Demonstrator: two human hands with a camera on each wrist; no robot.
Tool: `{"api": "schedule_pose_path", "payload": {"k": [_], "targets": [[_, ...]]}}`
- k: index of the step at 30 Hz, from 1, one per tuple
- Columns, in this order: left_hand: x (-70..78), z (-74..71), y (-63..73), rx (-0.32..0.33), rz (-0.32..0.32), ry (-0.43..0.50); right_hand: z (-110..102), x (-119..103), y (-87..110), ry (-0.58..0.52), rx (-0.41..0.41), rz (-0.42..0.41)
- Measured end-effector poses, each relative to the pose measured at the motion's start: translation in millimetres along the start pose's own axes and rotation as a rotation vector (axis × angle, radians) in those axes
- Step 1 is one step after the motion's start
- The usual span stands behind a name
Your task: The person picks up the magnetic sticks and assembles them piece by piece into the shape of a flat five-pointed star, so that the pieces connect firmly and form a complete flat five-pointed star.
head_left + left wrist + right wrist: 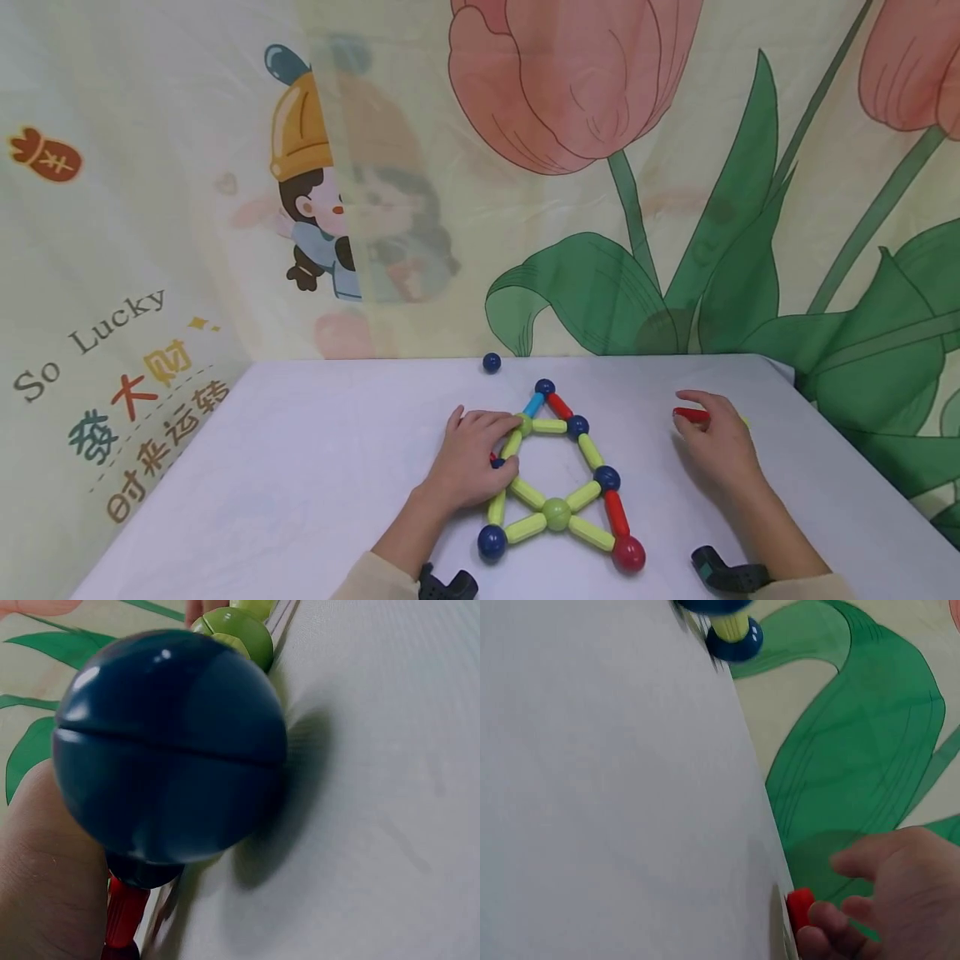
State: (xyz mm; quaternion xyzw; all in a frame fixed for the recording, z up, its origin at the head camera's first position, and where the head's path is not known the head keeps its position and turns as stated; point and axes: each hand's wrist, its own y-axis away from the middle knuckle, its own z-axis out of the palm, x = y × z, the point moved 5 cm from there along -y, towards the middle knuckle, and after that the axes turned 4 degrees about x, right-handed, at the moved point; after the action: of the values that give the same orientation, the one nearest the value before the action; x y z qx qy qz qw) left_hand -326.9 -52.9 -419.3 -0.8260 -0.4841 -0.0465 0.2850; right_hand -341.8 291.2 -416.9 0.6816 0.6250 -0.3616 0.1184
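A building-toy frame [557,514] of sticks and balls lies on the table, with yellow-green, red and light-blue sticks joining blue, green and red balls. My left hand [474,454] grips its left side, thumb by a blue ball [497,463] and fingers reaching the upper green ball [526,425]. Close up in the left wrist view is the front-left blue ball [169,750]. At the right, my right hand [720,437] pinches a red stick [690,414] low at the table; in the right wrist view one finger is held apart from it. Something yellow-green [745,423] shows partly behind that hand.
A loose blue ball [491,362] sits at the table's back edge. The white table [322,467] meets a printed cloth backdrop [405,167] with tulips behind it. Black straps with devices [727,571] are on both wrists.
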Motion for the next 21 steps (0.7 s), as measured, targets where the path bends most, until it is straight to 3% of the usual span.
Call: {"api": "schedule_pose_path", "payload": {"k": [8,16,21], "targets": [[0.0,-3.8,-1.0,0.054,0.008,-0.030,2,19,-7.8,0.101,-0.080,-0.004],[-1.8,-2.0,-1.4,0.064,0.010,-0.033,0,16,-5.9,0.151,-0.035,-0.067],[-2.1,-2.0,-0.9,0.063,0.009,-0.026,0,18,-4.1,0.190,-0.030,-0.039]]}}
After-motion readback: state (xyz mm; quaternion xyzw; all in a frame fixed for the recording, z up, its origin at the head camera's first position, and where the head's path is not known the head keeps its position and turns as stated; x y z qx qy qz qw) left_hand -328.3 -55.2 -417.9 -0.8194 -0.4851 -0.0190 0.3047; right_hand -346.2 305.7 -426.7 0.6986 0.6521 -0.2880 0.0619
